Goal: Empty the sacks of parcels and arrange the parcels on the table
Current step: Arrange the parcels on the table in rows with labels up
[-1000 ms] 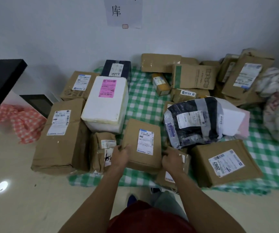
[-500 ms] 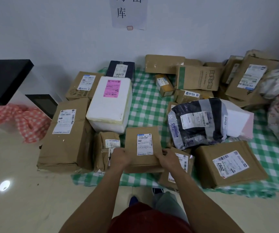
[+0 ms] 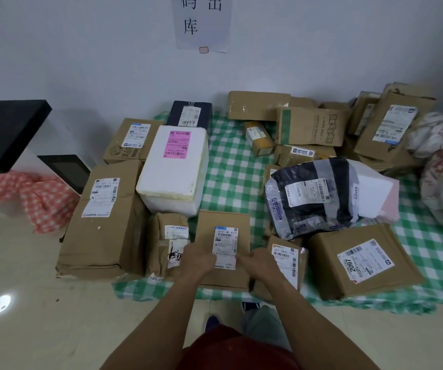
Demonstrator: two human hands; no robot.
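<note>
the flat cardboard parcel (image 3: 224,236) is gripped at both sides by left hand (image 3: 199,259) and right hand (image 3: 261,263); it is best laid square, label up.

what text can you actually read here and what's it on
"出", "库": white paper wall sign
"2097": flat brown cardboard parcel, front right
"507 PB02 T70": small brown cardboard parcel beside it
middle brown cardboard parcel held by left hand and right hand, other labels: too blurred
</note>
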